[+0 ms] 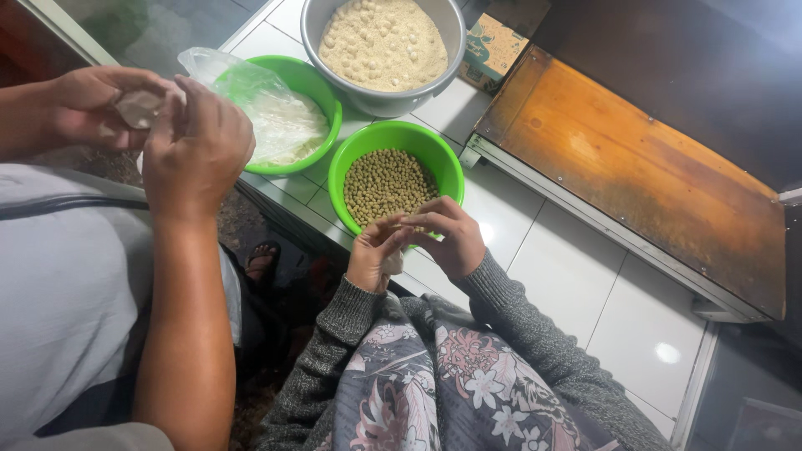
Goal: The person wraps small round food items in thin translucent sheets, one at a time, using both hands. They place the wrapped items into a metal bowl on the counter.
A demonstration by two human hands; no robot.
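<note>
L hand holds dough; green bowl w/ balls.

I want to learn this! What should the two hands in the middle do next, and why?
Probably pinch the pale lump shut. The left hand cups it, the right hand rests fingertips on it, at the rim of the green bowl of small balls. Whether a ball is inside is hidden.

Home kitchen, white tiled counter, green bowls of food, wooden board

2 green bowls, 1 metal bowl, 1 wooden board, 4 hands.
</note>
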